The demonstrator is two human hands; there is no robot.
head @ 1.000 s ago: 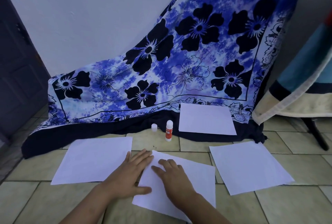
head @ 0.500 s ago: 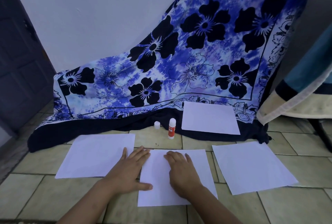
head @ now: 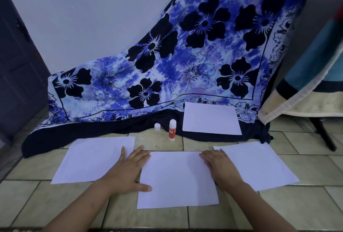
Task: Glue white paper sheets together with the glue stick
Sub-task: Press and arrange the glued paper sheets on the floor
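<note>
Left hand (head: 128, 172): flat, fingers spread, on the left edge of the centre white paper sheet (head: 177, 179).
Right hand (head: 220, 166): flat, open, on its right edge.
Red-and-white glue stick (head: 172, 130): upright, uncapped, above centre on the tiled floor (head: 55, 204).
White cap (head: 157, 126): just left of it.

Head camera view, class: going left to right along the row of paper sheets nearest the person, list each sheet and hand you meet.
left sheet → left hand → middle sheet → right hand → right sheet
</note>
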